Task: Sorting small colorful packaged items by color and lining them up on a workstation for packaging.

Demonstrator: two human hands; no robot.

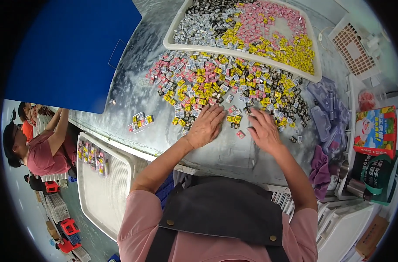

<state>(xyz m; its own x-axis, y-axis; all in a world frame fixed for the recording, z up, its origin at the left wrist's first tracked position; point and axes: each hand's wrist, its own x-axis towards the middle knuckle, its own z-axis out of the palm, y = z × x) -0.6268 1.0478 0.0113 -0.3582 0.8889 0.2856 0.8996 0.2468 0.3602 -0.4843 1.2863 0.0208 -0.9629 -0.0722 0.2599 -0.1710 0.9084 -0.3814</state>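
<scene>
My left hand [206,126] lies with its fingers stretched out at the near edge of a heap of small box-shaped pieces [203,89] in yellow, pink, white and black. My right hand [265,131] has its fingers apart and bent over the same heap, touching its near edge. Between the hands lie several loose pieces, among them a yellow one [234,118] and a pink one [240,134]. What lies under my fingertips is hidden. Left of my left hand, a small clear tray [141,126] holds several pieces in mixed colours.
A large white tray [242,53] of pieces sorted roughly by colour stands behind the heap. Clear purple-tinted plastic trays [323,118] and a purple cloth [319,170] lie at right. A white tray [103,192] with filled packs stands lower left. A blue panel [68,52] and a co-worker [44,146] are beyond.
</scene>
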